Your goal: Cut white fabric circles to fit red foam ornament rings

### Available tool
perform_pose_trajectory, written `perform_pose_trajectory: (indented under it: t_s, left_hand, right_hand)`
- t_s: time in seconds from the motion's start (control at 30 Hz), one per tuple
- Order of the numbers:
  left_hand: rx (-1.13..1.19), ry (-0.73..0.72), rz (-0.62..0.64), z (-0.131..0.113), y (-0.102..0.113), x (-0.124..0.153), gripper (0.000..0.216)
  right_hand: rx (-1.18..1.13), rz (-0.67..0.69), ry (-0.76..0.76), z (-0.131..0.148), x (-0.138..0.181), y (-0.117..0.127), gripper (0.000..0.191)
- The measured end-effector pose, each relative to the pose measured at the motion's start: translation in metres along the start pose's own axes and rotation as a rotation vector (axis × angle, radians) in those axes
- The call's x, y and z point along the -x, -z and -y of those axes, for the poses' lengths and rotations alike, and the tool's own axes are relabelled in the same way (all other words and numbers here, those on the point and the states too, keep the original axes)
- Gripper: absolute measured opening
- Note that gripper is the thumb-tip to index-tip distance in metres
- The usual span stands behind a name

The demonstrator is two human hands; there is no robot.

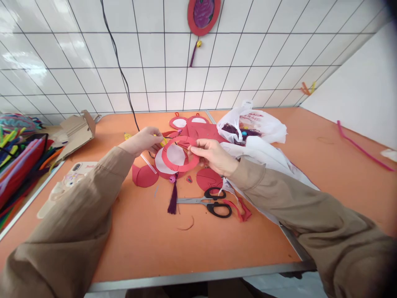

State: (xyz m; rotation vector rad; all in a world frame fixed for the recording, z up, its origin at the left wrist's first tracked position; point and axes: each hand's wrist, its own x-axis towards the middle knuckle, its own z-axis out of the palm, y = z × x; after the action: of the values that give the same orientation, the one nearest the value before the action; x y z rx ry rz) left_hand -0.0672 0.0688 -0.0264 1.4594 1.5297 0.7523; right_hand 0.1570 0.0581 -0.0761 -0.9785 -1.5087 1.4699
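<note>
My right hand (215, 156) pinches the right side of a flat red ring (165, 154) between thumb and fingers. The ring is raised above the table and tilted toward me. My left hand (143, 140) is at the ring's upper left, fingers curled beside a yellow piece (163, 142); what they grip is mostly hidden. Under the ring lies a red-rimmed white oval (161, 162), with a purple tassel (172, 199) and a pink bell (173, 179) below it. Black-handled scissors (206, 201) lie in front, blades to the left.
Red discs (145, 176) and red scraps (243, 211) lie around my hands. A white plastic bag (269, 126) stands back right. A phone (74, 176), cardboard (77, 132) and colourful pipe cleaners (21, 169) are left. A black cable (119, 62) hangs down the tiled wall.
</note>
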Motion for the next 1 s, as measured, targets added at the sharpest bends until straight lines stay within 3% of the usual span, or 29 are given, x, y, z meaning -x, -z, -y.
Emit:
perform_pose_trajectory:
  t_s: [0.13,0.3,0.47,0.7,0.87,1.0]
  left_hand:
    - [0.137,0.019,0.050,-0.001,-0.002,0.001,0.017]
    - [0.198,0.009,0.062,0.002,-0.006,-0.001,0.016]
    - [0.280,-0.015,0.053,-0.002,-0.009,0.003,0.019]
    - [0.343,0.051,0.258,-0.004,-0.004,0.006,0.053]
    - [0.238,-0.013,0.355,0.003,-0.004,0.004,0.043]
    - [0.174,-0.062,0.267,0.009,-0.009,-0.001,0.032]
  right_hand:
    - [0.088,-0.002,0.037,-0.004,0.000,0.000,0.035]
    - [0.160,0.091,0.028,-0.009,-0.001,0.000,0.036]
    - [0.130,0.048,0.009,-0.011,-0.002,-0.001,0.039]
    - [0.071,-0.068,0.058,-0.008,-0.003,0.000,0.036]
    - [0.136,-0.109,0.069,-0.008,-0.004,0.000,0.035]
    - [0.210,-0.119,0.120,-0.010,-0.004,0.001,0.036]
